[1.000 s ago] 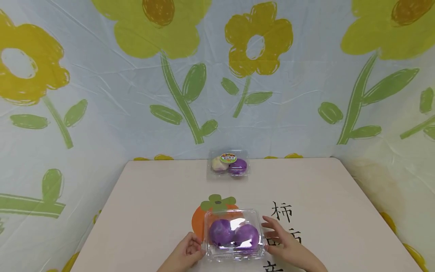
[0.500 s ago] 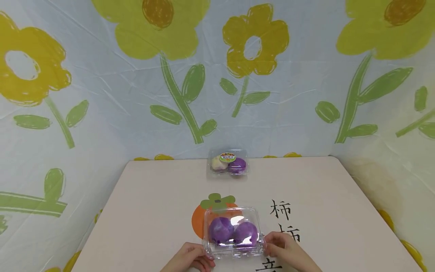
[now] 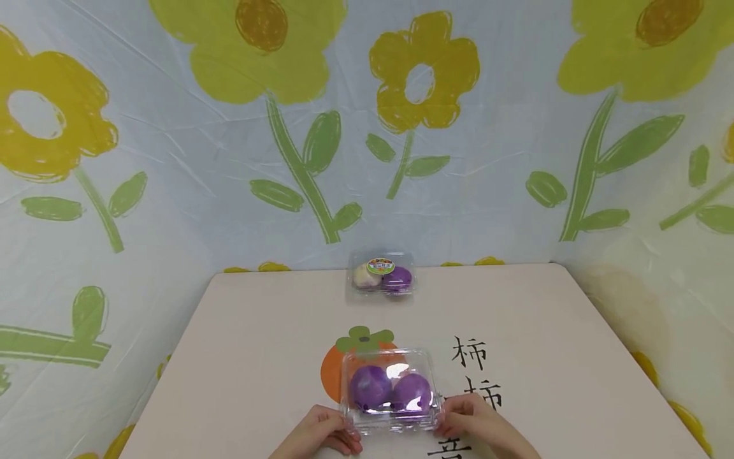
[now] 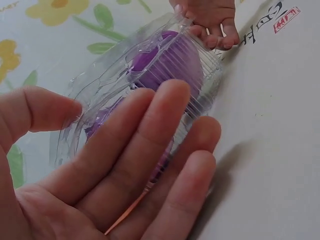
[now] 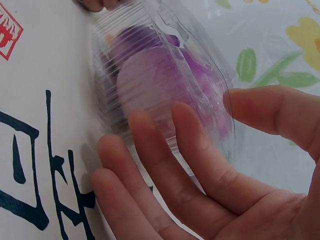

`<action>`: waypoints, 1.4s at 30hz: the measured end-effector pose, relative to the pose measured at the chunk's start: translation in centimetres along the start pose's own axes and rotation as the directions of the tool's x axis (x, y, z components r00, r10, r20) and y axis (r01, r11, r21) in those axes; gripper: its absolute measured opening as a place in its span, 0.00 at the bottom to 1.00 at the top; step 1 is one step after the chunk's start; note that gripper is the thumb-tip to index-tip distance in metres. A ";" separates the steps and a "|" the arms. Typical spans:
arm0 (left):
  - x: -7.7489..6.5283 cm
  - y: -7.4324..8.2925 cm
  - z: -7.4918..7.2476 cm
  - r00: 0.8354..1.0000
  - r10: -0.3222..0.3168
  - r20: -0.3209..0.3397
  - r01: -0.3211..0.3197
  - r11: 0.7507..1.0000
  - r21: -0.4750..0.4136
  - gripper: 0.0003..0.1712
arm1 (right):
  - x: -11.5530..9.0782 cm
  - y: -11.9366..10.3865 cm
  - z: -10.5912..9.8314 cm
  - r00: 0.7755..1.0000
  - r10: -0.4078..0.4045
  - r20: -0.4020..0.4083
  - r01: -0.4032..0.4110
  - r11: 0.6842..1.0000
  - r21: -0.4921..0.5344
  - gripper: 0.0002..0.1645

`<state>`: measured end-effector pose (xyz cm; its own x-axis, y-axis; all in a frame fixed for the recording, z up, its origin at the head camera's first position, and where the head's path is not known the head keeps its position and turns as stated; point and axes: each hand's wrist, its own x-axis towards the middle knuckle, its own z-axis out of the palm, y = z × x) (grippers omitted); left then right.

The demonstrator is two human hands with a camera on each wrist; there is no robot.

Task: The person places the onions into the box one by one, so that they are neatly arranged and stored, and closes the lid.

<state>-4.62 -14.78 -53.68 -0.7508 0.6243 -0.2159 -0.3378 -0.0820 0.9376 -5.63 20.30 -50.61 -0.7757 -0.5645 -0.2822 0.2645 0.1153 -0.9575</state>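
Observation:
A clear plastic clamshell box with two round purple items inside lies near the front of the table, overlapping the printed orange persimmon. Its lid is down. My left hand holds the box's near left corner, thumb against the rim and fingers below it in the left wrist view. At the near right corner, my right hand pinches the rim; its thumb and index finger sit on either side of the flange. Ribbed walls of the box show in both wrist views.
Farther back stands a second clear box with a round label, a pale item and a purple one inside. The table has a printed persimmon and black characters. A flower-patterned cloth encloses the back and sides.
My right hand has gone from spread fingers beside the box to pinching its near right corner. The left hand has shifted to the near left corner. The box has barely moved.

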 end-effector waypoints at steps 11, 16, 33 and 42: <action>-0.4 -0.4 0.2 0.999 0.023 0.023 -0.022 0.998 -0.063 0.24 | 0.2 0.7 0.8 0.999 0.012 0.045 -0.019 0.987 0.162 0.15; -0.5 -0.7 0.3 0.999 0.027 0.026 -0.024 0.993 -0.116 0.26 | -0.1 0.5 1.2 0.999 0.037 0.035 -0.044 0.977 0.210 0.12; -1.3 0.1 -0.5 0.993 -0.027 -0.112 0.039 0.993 0.112 0.23 | -0.5 0.0 -0.4 0.999 0.034 0.014 -0.034 0.999 0.019 0.21; -2.6 3.1 -1.4 0.946 0.206 -0.251 -0.105 0.926 0.362 0.14 | -1.7 -2.2 -1.4 0.934 -0.205 -0.292 0.055 0.892 -0.449 0.10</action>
<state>-4.54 -17.76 -50.64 -0.9220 0.3790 -0.0796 -0.0280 0.1398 0.9898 -5.74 22.13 -48.09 -0.9462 -0.3120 -0.0851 -0.0642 0.4391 -0.8962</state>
